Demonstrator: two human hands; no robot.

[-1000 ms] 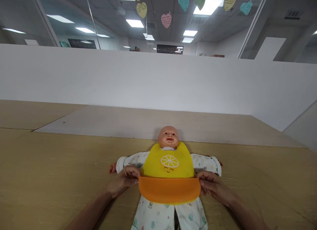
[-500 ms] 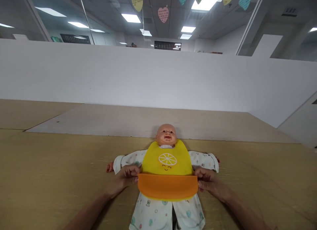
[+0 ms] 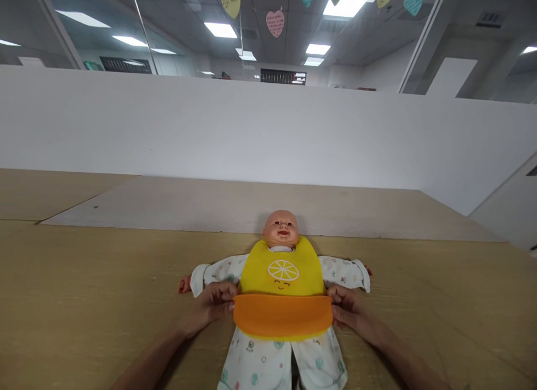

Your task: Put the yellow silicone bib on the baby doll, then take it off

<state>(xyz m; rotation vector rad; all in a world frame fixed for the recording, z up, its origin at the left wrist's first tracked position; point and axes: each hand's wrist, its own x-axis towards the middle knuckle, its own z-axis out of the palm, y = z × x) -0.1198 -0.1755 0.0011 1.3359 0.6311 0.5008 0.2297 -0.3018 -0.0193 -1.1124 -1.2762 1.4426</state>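
Note:
A baby doll [image 3: 281, 231] in a white patterned sleepsuit lies on its back on the wooden table [image 3: 84, 300], arms spread. A yellow bib [image 3: 282, 272] with a lemon-slice face covers its chest, ending in an orange catch pocket [image 3: 283, 317]. My left hand [image 3: 208, 306] pinches the left end of the orange pocket, fingers curled. My right hand [image 3: 348, 310] grips the pocket's right end the same way. Both forearms reach in from the bottom edge.
A paler board [image 3: 210, 202] lies on the table behind the doll's head. A low white partition wall [image 3: 251, 132] runs across the back. Paper hearts [image 3: 274, 22] hang from the ceiling above.
The view has shifted slightly, so doll and bib sit a little left and higher. Both hands keep their hold on the orange pocket's ends, drawn a touch closer together.

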